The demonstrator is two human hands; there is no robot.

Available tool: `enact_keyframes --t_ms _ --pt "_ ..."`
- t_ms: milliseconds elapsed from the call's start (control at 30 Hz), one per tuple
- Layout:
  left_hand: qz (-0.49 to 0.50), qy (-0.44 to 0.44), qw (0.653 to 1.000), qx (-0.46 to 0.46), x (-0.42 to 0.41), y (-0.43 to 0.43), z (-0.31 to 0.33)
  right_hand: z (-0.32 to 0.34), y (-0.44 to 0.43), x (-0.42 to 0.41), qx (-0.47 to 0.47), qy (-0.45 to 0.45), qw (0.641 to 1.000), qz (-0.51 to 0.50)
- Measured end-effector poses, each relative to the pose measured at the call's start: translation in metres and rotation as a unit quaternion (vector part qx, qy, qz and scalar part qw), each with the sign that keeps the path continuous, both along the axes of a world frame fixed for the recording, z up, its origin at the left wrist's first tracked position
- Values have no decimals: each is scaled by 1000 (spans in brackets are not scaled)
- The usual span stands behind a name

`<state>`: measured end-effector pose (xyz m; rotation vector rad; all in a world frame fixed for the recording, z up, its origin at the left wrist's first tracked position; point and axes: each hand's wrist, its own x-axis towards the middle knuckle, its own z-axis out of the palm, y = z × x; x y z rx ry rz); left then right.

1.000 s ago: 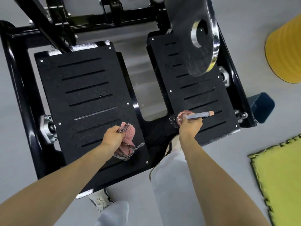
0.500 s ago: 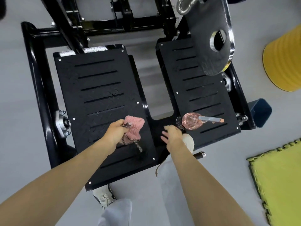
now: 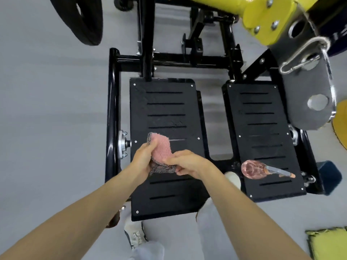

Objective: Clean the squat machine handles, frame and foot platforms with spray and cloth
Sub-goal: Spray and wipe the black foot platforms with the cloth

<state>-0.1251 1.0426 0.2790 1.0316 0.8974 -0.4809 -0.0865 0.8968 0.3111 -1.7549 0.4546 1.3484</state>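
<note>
Both my hands hold a pink cloth (image 3: 161, 148) with a grey woven edge above the left foot platform (image 3: 165, 109). My left hand (image 3: 143, 159) grips its left side, and my right hand (image 3: 187, 162) pinches its lower right edge. A pink spray bottle (image 3: 252, 168) with a grey nozzle lies on its side on the right foot platform (image 3: 262, 124), near its front edge. The black frame (image 3: 112, 109) of the squat machine runs round both platforms.
A yellow machine arm (image 3: 262, 17) and a grey plate with a carabiner (image 3: 308, 87) hang over the right platform's far side. A black weight plate (image 3: 84, 17) leans at top left. A green mat (image 3: 330, 243) lies at bottom right. My shoe (image 3: 135, 235) stands below the left platform.
My right hand let go of the spray bottle, left it lying on the right platform, and moved left to take the cloth with my left hand. The view rose and pulled back.
</note>
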Motion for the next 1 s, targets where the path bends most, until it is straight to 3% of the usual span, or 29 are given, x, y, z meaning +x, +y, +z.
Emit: enact_keyframes --t_ms 233,400,467,600,700,833,1000 --pt "17 -55 998 23 51 33 -2 10 38 64 -17 -43 995 93" --pt "8 -48 996 81 103 50 -27 -15 47 117 -17 -61 997 46" --pt "10 -36 993 108 125 56 -43 -36 48 137 -54 -102 993 14" --pt "-11 -10 983 183 168 63 -77 -86 41 176 -164 -176 968 77" --pt "-45 -4 963 267 198 69 -100 -112 35 204 -192 -186 959 98" --pt "-152 3 885 440 236 89 -120 -141 27 231 -229 -212 935 169" --pt "-246 -64 715 652 280 113 -143 -163 15 239 -265 -216 910 236"
